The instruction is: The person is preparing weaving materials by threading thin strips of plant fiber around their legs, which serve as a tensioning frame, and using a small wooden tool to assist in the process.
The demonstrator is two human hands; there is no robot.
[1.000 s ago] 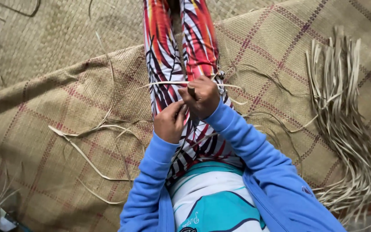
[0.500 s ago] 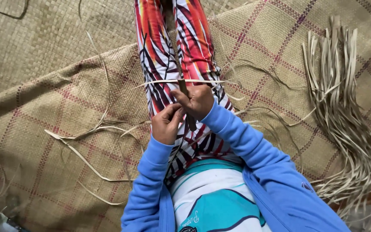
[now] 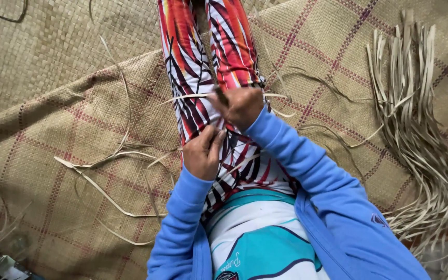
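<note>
Since our right hand [image 3: 242,106] has its fingers pinched shut on the pale leaf strip [image 3: 185,97] across our lap and the left hand [image 3: 202,153] curls closed just below, we've barely started, with the bundle of strips [image 3: 416,119] lying unused far right.

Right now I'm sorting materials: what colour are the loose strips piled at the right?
Pale tan, like dried leaf, the loose strips show best in the head view.
</note>
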